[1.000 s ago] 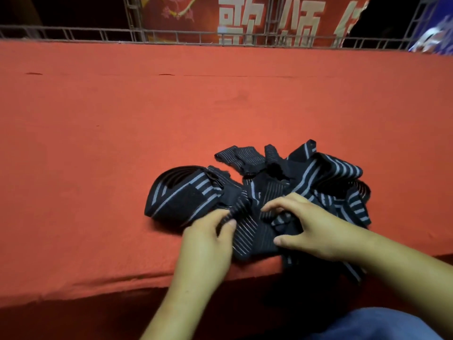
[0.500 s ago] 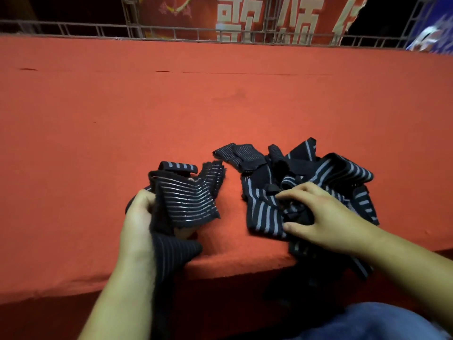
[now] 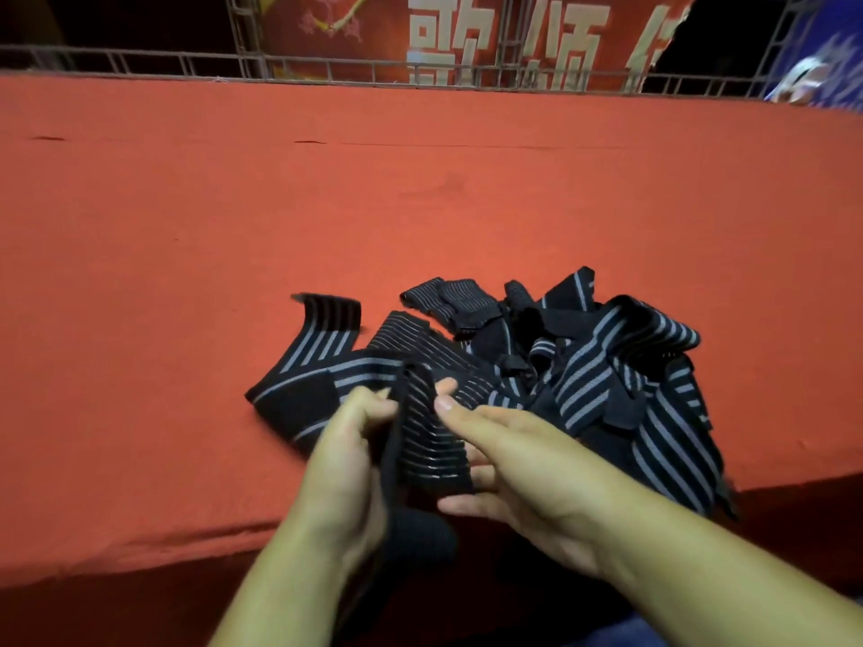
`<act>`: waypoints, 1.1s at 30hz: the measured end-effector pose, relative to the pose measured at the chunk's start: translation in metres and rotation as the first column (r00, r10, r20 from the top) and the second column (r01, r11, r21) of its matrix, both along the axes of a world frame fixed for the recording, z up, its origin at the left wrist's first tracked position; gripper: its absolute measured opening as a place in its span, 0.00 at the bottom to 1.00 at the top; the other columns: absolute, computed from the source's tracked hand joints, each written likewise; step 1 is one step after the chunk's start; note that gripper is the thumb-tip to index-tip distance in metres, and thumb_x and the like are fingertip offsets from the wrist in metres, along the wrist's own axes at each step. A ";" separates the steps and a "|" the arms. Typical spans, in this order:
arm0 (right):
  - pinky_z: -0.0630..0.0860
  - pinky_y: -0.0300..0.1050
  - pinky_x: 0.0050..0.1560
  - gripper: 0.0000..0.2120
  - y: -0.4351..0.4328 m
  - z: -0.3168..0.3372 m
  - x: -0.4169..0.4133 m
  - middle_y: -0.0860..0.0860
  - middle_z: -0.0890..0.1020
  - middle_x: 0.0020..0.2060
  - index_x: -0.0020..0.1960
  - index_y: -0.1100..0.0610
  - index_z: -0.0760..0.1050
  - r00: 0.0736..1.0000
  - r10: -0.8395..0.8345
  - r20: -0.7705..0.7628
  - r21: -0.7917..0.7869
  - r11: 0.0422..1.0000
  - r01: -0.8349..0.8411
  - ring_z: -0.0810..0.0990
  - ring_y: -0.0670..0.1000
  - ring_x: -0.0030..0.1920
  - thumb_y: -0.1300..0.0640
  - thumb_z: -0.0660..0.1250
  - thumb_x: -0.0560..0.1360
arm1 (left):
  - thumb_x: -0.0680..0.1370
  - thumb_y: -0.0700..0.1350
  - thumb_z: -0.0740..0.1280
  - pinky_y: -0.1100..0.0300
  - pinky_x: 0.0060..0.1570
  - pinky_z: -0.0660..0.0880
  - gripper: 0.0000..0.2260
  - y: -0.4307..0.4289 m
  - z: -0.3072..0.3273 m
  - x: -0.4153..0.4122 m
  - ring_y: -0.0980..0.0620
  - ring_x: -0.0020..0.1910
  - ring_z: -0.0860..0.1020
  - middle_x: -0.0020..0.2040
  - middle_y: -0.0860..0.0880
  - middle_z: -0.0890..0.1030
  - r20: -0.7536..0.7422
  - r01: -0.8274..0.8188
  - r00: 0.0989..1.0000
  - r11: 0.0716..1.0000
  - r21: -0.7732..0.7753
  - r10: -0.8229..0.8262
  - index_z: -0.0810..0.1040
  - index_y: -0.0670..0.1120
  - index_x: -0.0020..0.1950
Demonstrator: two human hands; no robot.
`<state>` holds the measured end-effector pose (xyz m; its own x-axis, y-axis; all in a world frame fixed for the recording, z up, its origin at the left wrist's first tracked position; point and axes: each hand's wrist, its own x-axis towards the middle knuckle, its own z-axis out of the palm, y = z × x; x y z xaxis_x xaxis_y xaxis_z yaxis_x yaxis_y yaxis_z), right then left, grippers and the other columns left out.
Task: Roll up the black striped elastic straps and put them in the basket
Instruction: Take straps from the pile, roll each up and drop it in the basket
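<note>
A tangled pile of black elastic straps with grey stripes (image 3: pixel 602 366) lies on the red cloth near the table's front edge. One finely striped strap (image 3: pixel 429 441) is held upright between my hands, its lower end hanging over the edge. My left hand (image 3: pixel 350 455) grips its left side. My right hand (image 3: pixel 523 464) holds its right side, thumb on top and fingers underneath. A wider strap (image 3: pixel 308 371) with broad grey stripes stretches out to the left behind my left hand. No basket is in view.
The red-covered table (image 3: pixel 420 203) runs far back to a metal railing (image 3: pixel 327 72). Behind it hangs a red banner with white characters (image 3: pixel 504 35). The table's front edge drops off just below my hands.
My left hand has brought its strap back right toward the pile. My right hand has left the pile and taken hold of the same strap. The wider strap now lies spread out left.
</note>
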<state>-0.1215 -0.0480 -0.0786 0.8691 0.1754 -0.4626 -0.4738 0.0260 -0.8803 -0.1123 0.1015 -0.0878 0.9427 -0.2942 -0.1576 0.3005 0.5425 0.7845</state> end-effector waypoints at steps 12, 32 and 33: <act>0.70 0.44 0.35 0.07 -0.034 -0.017 -0.019 0.60 0.72 0.38 0.44 0.67 0.75 0.997 -0.041 -0.072 0.112 0.992 0.049 0.73 0.52 0.33 0.66 0.60 0.70 | 0.72 0.56 0.62 0.63 0.56 0.69 0.12 -0.013 -0.043 0.019 0.62 0.57 0.75 0.50 0.43 0.82 0.358 -0.095 0.924 0.829 0.551 -0.132 0.74 0.49 0.38; 0.64 0.35 0.31 0.30 -0.051 -0.014 -0.020 0.43 0.70 0.26 0.74 0.26 0.65 0.832 0.166 0.530 -0.471 0.873 0.125 0.67 0.43 0.28 0.49 0.71 0.80 | 0.82 0.44 0.69 0.63 0.61 0.75 0.05 0.002 -0.022 0.010 0.62 0.56 0.82 0.53 0.59 0.86 0.561 -0.311 0.795 0.639 0.703 -0.231 0.85 0.50 0.51; 0.68 0.33 0.35 0.26 -0.049 -0.012 -0.018 0.40 0.76 0.29 0.72 0.30 0.70 0.815 0.200 0.544 -0.470 0.877 0.099 0.73 0.41 0.30 0.51 0.71 0.80 | 0.82 0.45 0.69 0.60 0.64 0.74 0.05 0.004 -0.022 0.010 0.61 0.60 0.81 0.56 0.59 0.85 0.561 -0.285 0.786 0.653 0.701 -0.260 0.85 0.50 0.51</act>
<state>-0.1398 -0.0970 -0.0906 0.9896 0.1257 0.0694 0.1198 -0.4568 -0.8815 -0.1028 0.1052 -0.1094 0.9109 -0.3256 0.2535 -0.3493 -0.2813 0.8938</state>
